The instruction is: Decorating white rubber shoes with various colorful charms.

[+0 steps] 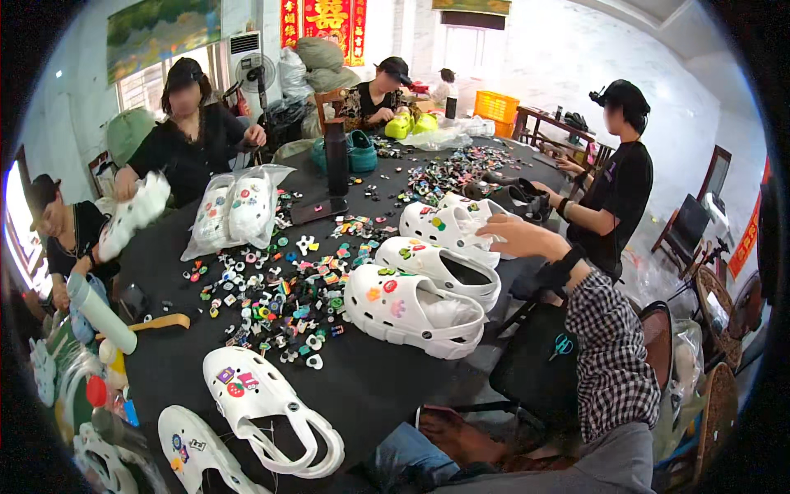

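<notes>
1. Black covering spreads across the big table [370, 379] in front of you; pale walls [576, 49] rise on the far side, with red hangings [325, 29] and a standing fan [255, 72] far left.
2. Wicker chairs [714, 412] stand on your right, and teal scissors [561, 346] lie on a black seat [535, 375] just right of the table.
3. Your right hand [527, 240] reaches over the right edge with fingers partly bent, at the heel end of a white clog [424, 224]; you cannot tell whether they grip it. Your left hand is out of view.
4. Two decorated clogs [395, 305] stand nearer you than that one; another pair [267, 403] lies near left.
5. Small colourful charms [276, 305] cover the middle.
6. Bagged clogs [239, 210], a phone [319, 211] and a dark bottle [336, 156] stand or lie between the charms and the co-worker [193, 132] at far left.
</notes>
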Demonstrator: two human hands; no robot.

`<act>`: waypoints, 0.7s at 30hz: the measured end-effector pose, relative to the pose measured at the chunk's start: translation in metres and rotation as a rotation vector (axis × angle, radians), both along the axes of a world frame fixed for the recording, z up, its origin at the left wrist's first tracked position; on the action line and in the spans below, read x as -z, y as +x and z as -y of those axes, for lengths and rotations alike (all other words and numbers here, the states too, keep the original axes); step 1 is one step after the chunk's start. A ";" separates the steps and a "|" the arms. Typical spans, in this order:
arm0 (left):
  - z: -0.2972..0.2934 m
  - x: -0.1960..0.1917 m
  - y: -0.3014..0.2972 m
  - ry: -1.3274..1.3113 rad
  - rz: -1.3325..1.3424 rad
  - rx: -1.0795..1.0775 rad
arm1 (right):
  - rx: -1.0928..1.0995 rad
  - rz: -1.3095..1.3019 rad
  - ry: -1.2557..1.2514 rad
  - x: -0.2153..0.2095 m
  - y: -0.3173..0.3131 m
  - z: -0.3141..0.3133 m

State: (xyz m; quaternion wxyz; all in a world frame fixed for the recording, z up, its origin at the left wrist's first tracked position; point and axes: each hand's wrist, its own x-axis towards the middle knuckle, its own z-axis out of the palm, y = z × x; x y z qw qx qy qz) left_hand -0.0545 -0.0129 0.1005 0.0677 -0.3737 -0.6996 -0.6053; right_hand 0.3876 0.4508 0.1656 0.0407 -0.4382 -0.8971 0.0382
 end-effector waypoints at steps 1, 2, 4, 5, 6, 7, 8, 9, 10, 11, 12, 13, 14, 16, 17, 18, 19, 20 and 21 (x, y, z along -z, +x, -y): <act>-0.002 -0.003 0.006 -0.016 -0.093 0.014 | -0.006 -0.021 0.074 0.014 0.003 -0.004; -0.004 -0.005 0.012 -0.017 -0.098 0.008 | -0.015 -0.038 0.155 0.018 0.000 -0.005; -0.012 -0.007 0.031 0.175 -0.081 0.329 | 0.101 -0.052 0.196 0.021 -0.007 -0.014; -0.023 -0.027 0.046 0.104 -0.088 0.446 | 0.225 -0.059 0.237 0.023 -0.005 -0.018; -0.029 -0.031 0.052 0.101 -0.092 0.440 | 0.219 -0.064 0.235 0.025 -0.004 -0.021; -0.035 -0.032 0.058 0.003 -0.100 0.535 | 0.234 -0.021 0.311 0.028 -0.001 -0.023; -0.041 -0.032 0.062 -0.098 -0.111 0.627 | 0.247 0.017 0.386 0.034 -0.001 -0.026; -0.047 -0.031 0.067 -0.060 -0.051 0.682 | 0.160 0.011 0.634 0.045 0.003 -0.026; -0.051 -0.028 0.072 -0.063 -0.034 0.711 | 0.153 0.001 0.632 0.045 0.009 -0.031; -0.054 -0.026 0.074 -0.105 -0.007 0.776 | 0.254 -0.008 0.361 0.040 0.010 -0.032; -0.068 -0.018 0.074 -0.154 0.042 0.875 | 0.379 0.008 0.076 0.040 0.023 -0.033; -0.090 -0.004 0.071 -0.169 0.059 0.896 | 0.335 0.135 0.082 0.039 0.034 -0.034; -0.098 -0.002 0.076 -0.182 0.071 0.922 | 0.330 0.134 0.078 0.038 0.037 -0.037; -0.115 0.006 0.090 -0.207 0.100 0.983 | 0.205 0.182 0.222 0.039 0.047 -0.042; -0.126 0.008 0.096 -0.218 0.113 1.007 | 0.167 0.165 0.299 0.036 0.039 -0.038; -0.138 0.012 0.101 -0.228 0.125 1.033 | 0.163 0.164 0.299 0.034 0.031 -0.037; -0.151 0.015 0.107 -0.237 0.138 1.063 | 0.137 0.128 0.243 0.032 0.024 -0.037; -0.165 0.020 0.114 -0.242 0.154 1.094 | 0.112 0.095 0.190 0.030 0.017 -0.036; -0.166 0.020 0.119 -0.238 0.158 1.109 | 0.045 0.010 0.174 0.024 0.005 -0.024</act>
